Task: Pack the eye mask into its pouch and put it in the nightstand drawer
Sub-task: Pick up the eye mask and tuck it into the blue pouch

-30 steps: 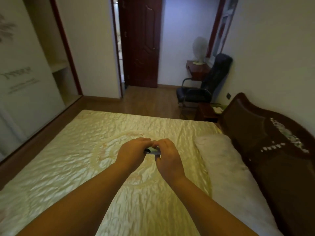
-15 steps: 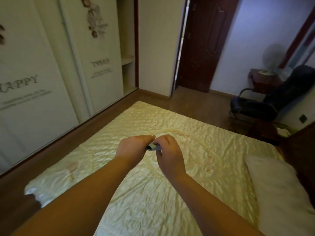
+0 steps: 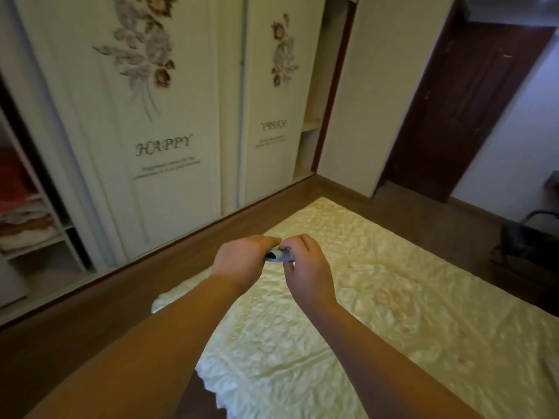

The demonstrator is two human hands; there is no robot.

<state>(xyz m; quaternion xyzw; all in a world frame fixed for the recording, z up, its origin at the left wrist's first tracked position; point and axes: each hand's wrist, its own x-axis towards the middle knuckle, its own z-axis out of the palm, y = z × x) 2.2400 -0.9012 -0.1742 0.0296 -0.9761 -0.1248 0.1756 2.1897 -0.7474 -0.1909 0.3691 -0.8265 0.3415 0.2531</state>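
A small grey pouch [image 3: 279, 256] with something dark showing at its left end is held between both hands, in the air over the foot of the bed. My left hand [image 3: 242, 255] grips its left end and my right hand [image 3: 307, 264] pinches its right end with the fingertips. Most of the pouch is hidden by my fingers, and I cannot tell whether the dark part is the eye mask. No nightstand or drawer is in view.
The bed with a cream quilted cover [image 3: 378, 313] spreads below and to the right. A strip of wooden floor [image 3: 106, 303] runs between it and the white sliding wardrobe [image 3: 169, 131], open at far left on folded clothes [image 3: 24, 219]. A dark door [image 3: 462, 110] and black chair [image 3: 532, 237] lie at the right.
The view has swung left: the headboard, pillow and nightstand have left the frame and the wardrobe now fills the left. Both hands stay together on the pouch.
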